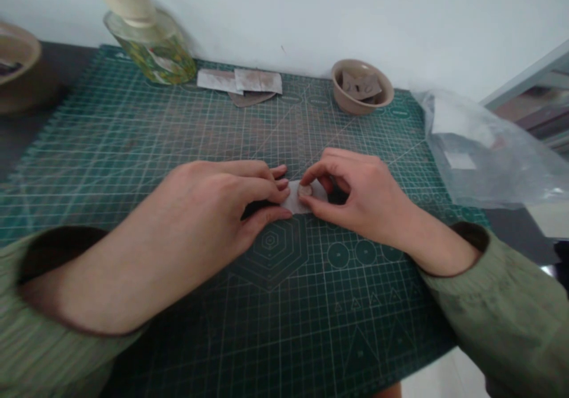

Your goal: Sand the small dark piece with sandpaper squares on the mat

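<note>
A small white strip (293,201) lies flat on the green cutting mat (275,303), between my two hands. On it sits a small round pale piece (305,190). My right hand (355,190) pinches this piece between thumb and index finger, the other fingers curled behind. My left hand (222,199) holds the left end of the strip with thumb and fingertips close together. Part of the strip is hidden under my right fingers.
At the back stand a pump bottle (160,48), white and brown strips (260,82) and a small bowl (358,102) with brown pieces. A larger bowl (26,83) is at far left, a clear plastic bag (484,155) at right. A wall (302,18) rises behind.
</note>
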### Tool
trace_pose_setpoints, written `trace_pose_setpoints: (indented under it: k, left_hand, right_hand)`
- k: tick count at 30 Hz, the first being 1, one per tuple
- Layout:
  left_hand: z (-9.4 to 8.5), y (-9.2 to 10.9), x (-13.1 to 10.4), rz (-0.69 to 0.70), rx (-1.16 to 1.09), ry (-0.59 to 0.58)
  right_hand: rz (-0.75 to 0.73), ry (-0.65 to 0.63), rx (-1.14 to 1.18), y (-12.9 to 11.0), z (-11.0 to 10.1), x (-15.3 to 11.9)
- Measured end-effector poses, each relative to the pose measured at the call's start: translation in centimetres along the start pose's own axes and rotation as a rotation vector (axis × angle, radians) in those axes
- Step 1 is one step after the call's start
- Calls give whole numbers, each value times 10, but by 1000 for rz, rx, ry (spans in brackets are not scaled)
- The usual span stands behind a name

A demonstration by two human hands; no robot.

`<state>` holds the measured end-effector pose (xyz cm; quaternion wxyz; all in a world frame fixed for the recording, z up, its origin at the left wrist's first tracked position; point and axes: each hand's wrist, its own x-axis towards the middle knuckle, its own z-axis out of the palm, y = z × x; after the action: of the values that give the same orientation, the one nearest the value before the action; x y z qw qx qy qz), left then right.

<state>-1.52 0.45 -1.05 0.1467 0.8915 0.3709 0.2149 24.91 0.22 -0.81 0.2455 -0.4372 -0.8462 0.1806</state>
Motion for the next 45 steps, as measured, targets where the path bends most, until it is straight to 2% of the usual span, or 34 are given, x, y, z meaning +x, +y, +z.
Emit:
trace_pose_setpoints:
  k: [6,13,21,28,35,40,45]
  left_hand:
    - [-2,-2,-2,28,44,-3]
    - [-1,-1,-2,28,36,4]
    - [-1,-2,-2,33,43,0]
    - [-3,-2,-3,27,51,-23]
    - [2,-5,-2,51,22,44]
    - [2,-6,-2,73,-10,64]
    - [5,-8,-2,93,23,80]
  right_hand:
    - [-56,-51,50,-3,2,-4]
    - [27,-6,-9,2,-4,-5]
    - [-54,-37,42,-3,2,-3]
    - [21,3,-2,3,-3,-4]
    - [-69,-27,50,0,4,-2]
    - [-7,-6,18,5,-3,-9]
    - [-19,24,17,3,3,0]
